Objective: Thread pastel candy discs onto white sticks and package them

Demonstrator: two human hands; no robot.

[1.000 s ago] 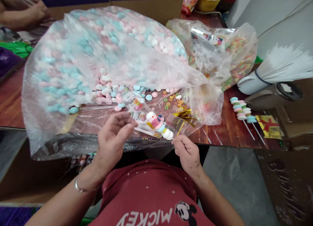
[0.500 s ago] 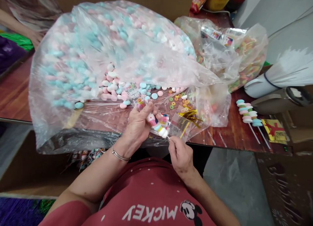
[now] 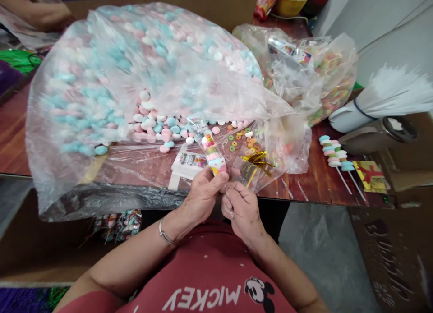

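Note:
My left hand [image 3: 204, 192] is closed round the lower part of a marshmallow skewer [image 3: 211, 153], which sits inside a clear printed bag with its top pointing away from me. Coloured rings and pale marshmallows show through the film. My right hand [image 3: 241, 207] pinches at the lower end of that bag, beside my left thumb; the stick there is hidden by fingers. Just left of the skewer lies a stack of flat printed bags [image 3: 189, 163]. Gold twist ties [image 3: 259, 161] rest on the table beyond my right hand.
A huge clear bag of marshmallows [image 3: 135, 74] covers much of the table. Ring candies fill another bag [image 3: 333, 85]. Two unwrapped skewers [image 3: 333, 150] lie right, near a mug of white sticks [image 3: 348, 117] and a steel mug [image 3: 365, 135]. Another person's arm [image 3: 43, 11] is far left.
The skewer has gone deeper into the bag and now points up and away. Both hands have come together at its lower end. The flat bag stack has come into view.

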